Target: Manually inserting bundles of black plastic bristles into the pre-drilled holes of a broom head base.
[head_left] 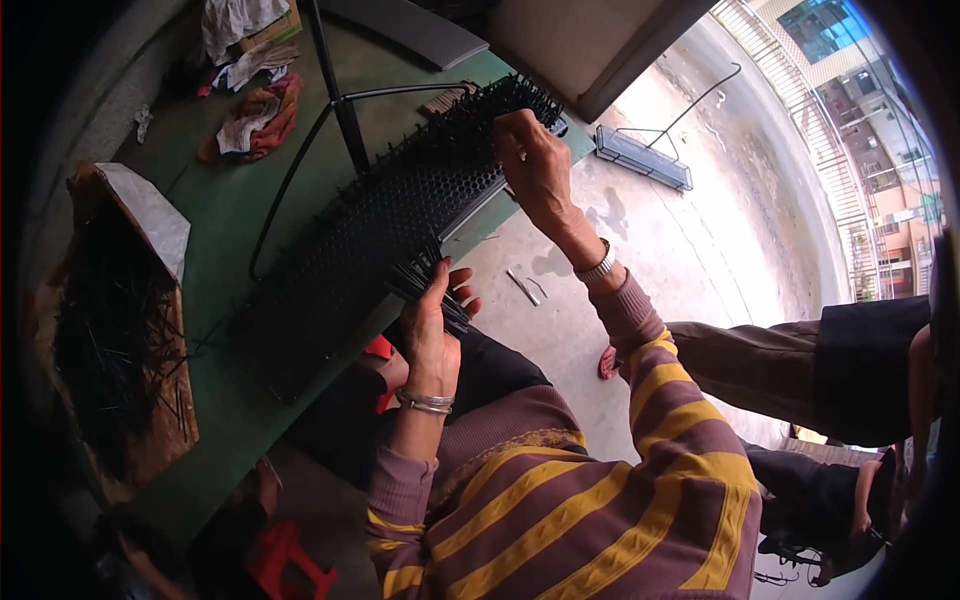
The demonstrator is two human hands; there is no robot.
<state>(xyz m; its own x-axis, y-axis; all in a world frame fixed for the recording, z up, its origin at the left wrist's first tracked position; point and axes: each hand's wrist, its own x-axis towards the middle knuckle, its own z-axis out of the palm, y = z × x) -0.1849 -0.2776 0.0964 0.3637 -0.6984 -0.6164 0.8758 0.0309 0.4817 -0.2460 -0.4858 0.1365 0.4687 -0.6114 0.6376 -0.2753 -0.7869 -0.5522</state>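
Note:
A long black panel full of small holes (400, 217) lies across the green table in front of me. Thin black strips (462, 118) stand up densely from its far end and along its far edge. My left hand (436, 318) is closed around a bundle of loose thin black strips (408, 281), by the panel's near edge. At the far right end, my right hand (540, 170) has its fingers pinched together against the standing strips. What that pinch holds, if anything, is too small and hidden to make out.
An open cardboard box (188, 385) of black strips stands on the table (225, 195) at left. A black metal frame (342, 115) rises behind the panel; crumpled cloths (262, 118) lie beyond. A wire rack (642, 158) rests on the floor. People stand at right; a red stool (285, 562) is below.

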